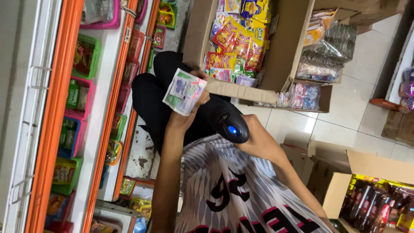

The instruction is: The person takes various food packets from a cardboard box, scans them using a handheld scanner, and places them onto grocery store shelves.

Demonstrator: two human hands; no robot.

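Black scanner (230, 125) and sachet strip (184, 91) being held above the lap

Right hand (254, 140) is gripping the scanner — left hand (189, 114) fingers are closing on the pale strip, just beside the open cardboard box (241, 90).

Beside the brown cardboard box (241, 88), a white, green and purple packet (184, 91) is showing. A black scanner (231, 125) is glowing blue below that box, above a grey-white patterned shirt (224, 190).

I am holding a small white-and-green sachet pack (184, 91) up flat and pointing a black barcode scanner (229, 124), its blue light glowing, at it.
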